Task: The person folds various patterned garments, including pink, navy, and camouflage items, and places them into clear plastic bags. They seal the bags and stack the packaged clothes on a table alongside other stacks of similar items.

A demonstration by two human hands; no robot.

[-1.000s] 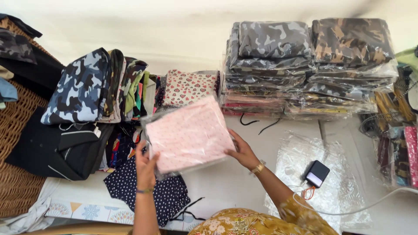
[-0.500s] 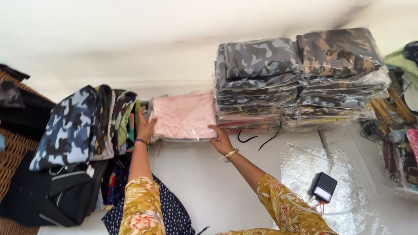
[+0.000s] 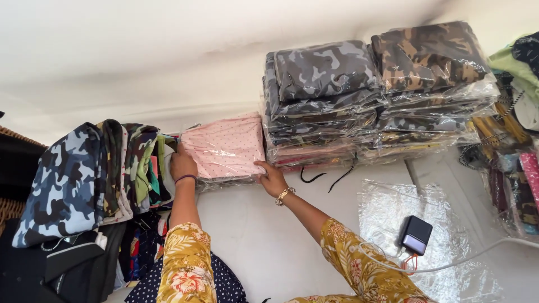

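Note:
A pink dotted fabric pack (image 3: 225, 147) in clear plastic lies on a small pile against the back wall. My left hand (image 3: 182, 164) presses on its left edge, a purple band on the wrist. My right hand (image 3: 272, 178) grips its lower right corner, a gold bracelet on the wrist. Both sleeves are yellow with a flower print. To the pack's right rise two tall stacks of camouflage packs (image 3: 370, 95) in plastic. On its left stand upright camouflage garments (image 3: 84, 174).
A small black device (image 3: 416, 234) with a white cable rests on clear plastic sheets (image 3: 432, 247) at the right. Coloured goods (image 3: 516, 151) crowd the far right edge. Dark bags (image 3: 62, 264) and a dotted navy cloth (image 3: 224, 286) lie at lower left.
Both hands carried the pink pack away from me and set it on the pile by the wall, between the upright garments and the camouflage stacks. The camera has moved closer.

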